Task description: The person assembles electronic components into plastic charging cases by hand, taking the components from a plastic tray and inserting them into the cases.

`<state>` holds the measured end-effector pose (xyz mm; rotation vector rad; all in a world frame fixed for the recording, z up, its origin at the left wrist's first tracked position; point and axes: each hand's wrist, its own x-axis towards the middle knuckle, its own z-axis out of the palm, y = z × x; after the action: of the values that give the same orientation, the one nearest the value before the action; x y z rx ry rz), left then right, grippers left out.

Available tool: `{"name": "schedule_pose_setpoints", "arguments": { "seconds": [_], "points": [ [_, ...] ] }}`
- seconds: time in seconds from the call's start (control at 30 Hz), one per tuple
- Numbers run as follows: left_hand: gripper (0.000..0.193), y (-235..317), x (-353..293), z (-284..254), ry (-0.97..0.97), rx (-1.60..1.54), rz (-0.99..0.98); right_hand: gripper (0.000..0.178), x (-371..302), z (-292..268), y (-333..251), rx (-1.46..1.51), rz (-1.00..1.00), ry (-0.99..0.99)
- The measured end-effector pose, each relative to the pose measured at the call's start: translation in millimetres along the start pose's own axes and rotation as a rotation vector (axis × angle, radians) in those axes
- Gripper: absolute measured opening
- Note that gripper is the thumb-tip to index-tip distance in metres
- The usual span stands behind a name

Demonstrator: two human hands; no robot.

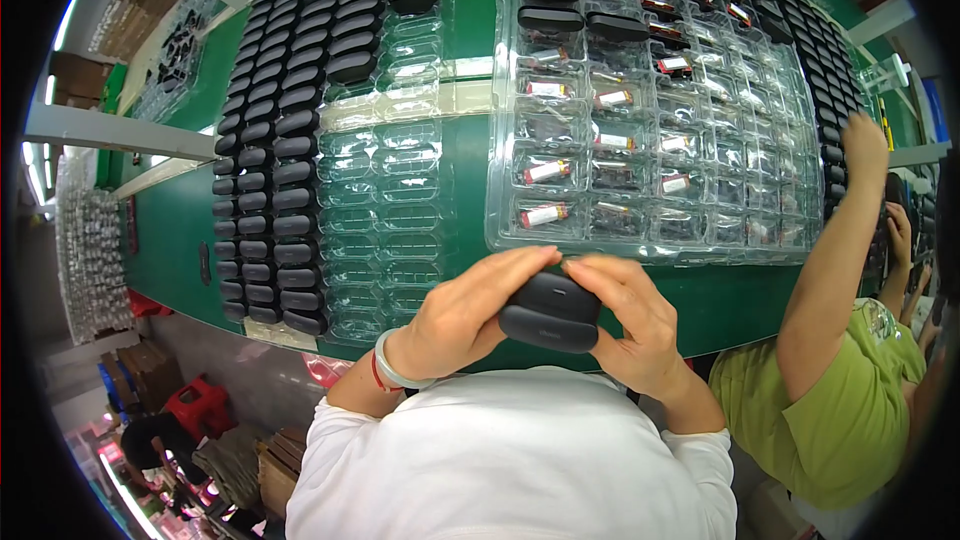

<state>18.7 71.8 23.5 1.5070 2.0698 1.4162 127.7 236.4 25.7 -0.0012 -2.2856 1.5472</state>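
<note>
Close in front of my chest, both hands grip one black oval case [548, 312], which looks like an earphone charging case. My left hand [462, 305] wraps its left side, and my right hand [632, 320] clasps the right side. A seam runs across the case between its upper and lower halves; a small light mark shows on the upper half. Past my fingertips lies a clear plastic tray [497, 242] with small parts bearing white-and-red labels [545, 214] in its pockets. Several black cases [550, 18] sit in its far rows.
On the left, black cases [297, 194] fill columns of another clear tray [385, 210]; its right-hand pockets hold few. The green tabletop [465, 160] shows between the trays. At right, a co-worker in a green shirt [800, 420] reaches an arm [838, 230] over more cases [815, 50]. Grey posts [120, 130] cross the left.
</note>
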Motion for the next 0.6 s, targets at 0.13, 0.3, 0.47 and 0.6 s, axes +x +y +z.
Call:
{"name": "schedule_pose_setpoints", "arguments": {
  "seconds": [0.13, 0.3, 0.47, 0.6],
  "points": [
    [0.052, 3.3, -0.6, 1.8, 0.017, 0.007, 0.042, 0.06, -4.0, -0.6, 4.1, -0.111, -0.157, -0.008],
    [0.049, 1.3, -9.1, 3.7, 0.055, 0.037, 0.09, 0.061, -9.5, 1.1, 3.1, -0.119, -0.15, -0.043],
    [0.05, -1.6, -10.7, 12.9, 0.123, 0.072, 0.168, 0.053, -12.1, 5.6, 9.4, -0.138, -0.28, 0.035],
    [0.048, -4.1, -9.8, 25.8, 0.216, 0.1, 0.127, 0.051, -5.4, 14.3, 15.9, -0.153, -0.235, 0.105]
  ]
}}
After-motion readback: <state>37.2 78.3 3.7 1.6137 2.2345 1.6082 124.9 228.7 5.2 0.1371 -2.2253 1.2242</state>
